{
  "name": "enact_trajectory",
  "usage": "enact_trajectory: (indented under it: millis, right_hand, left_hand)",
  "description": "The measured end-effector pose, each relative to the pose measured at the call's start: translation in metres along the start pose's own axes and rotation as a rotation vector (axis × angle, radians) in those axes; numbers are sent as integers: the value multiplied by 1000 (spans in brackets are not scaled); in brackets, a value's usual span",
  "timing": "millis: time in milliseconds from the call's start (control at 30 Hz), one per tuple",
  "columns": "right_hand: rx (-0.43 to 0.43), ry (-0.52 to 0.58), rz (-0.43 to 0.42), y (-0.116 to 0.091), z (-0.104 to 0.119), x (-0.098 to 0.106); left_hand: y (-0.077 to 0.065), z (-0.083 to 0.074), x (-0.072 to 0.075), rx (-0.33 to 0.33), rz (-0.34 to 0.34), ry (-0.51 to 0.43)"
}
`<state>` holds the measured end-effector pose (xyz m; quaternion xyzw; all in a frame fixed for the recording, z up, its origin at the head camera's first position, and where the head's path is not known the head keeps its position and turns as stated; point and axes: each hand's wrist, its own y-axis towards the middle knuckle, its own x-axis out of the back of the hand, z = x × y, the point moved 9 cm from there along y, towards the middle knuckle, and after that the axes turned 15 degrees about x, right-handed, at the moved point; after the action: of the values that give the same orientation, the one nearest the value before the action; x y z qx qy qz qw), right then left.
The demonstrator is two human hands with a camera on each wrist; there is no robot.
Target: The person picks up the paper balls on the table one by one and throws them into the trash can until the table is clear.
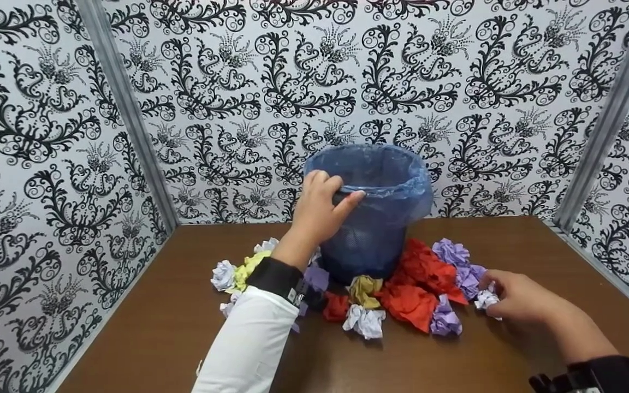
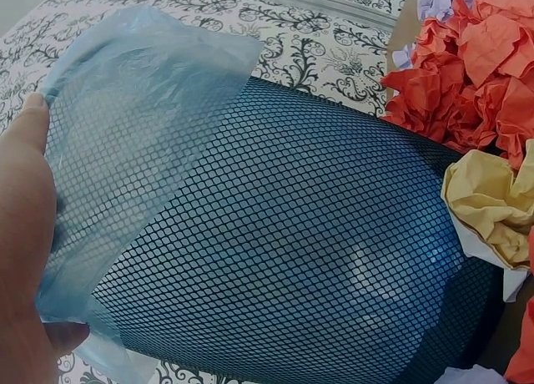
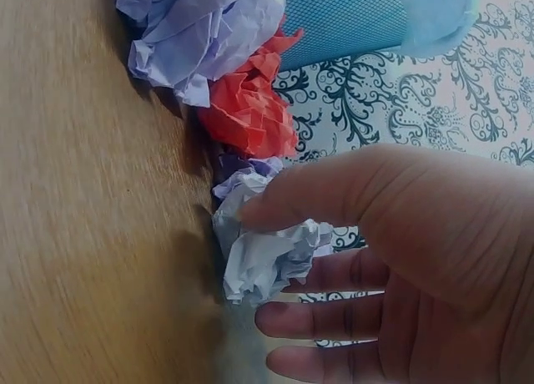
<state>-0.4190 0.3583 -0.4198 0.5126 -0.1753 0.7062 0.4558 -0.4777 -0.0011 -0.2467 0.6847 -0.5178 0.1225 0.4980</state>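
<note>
A mesh waste bin (image 1: 366,245) with a translucent blue bag (image 2: 150,92) folded over its rim stands upright on the table. My left hand (image 1: 320,204) grips the near left of the rim, thumb outside the bag. At the right end of the paper heap, my right hand (image 1: 527,297) pinches a white crumpled paper ball (image 3: 271,246). Its thumb lies on the near face of the ball in the right wrist view, and the index finger is partly hidden behind it. The other fingers stretch out below the ball, which sits low at the table surface.
Crumpled paper lies around the bin's base: red sheets (image 1: 410,305), purple balls (image 1: 445,316), a mustard ball (image 1: 366,291), a white ball (image 1: 365,322) and yellow paper (image 1: 249,267). The brown table (image 1: 145,322) is bounded by patterned wall panels (image 1: 227,109) behind and at both sides.
</note>
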Motion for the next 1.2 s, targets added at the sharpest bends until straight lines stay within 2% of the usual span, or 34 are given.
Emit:
enact_trajectory:
  millis: [267,467,667,900,1000,1133,1200]
  right_hand:
    - [-20,64,-28,-2,9,17]
    - [39,110,-61,-3,19,37]
    - [73,65,-148,-5,29,60]
    - [53,108,-222,1,39,77]
    - [68,117,-241,8,45,95]
    - [115,91,-288,25,60,132]
    - [108,78,-309,37,69,151]
  left_hand:
    - [2,2,3,8,2,2]
    - [3,5,4,17,1,3]
    - [1,6,5,2,-18,-8]
    - [-1,5,6,-3,-34,2]
    - [0,2,5,-9,-28,-4]
    - [1,1,2,-7,-21,-15]
    - [1,1,1,-1,-19,-16]
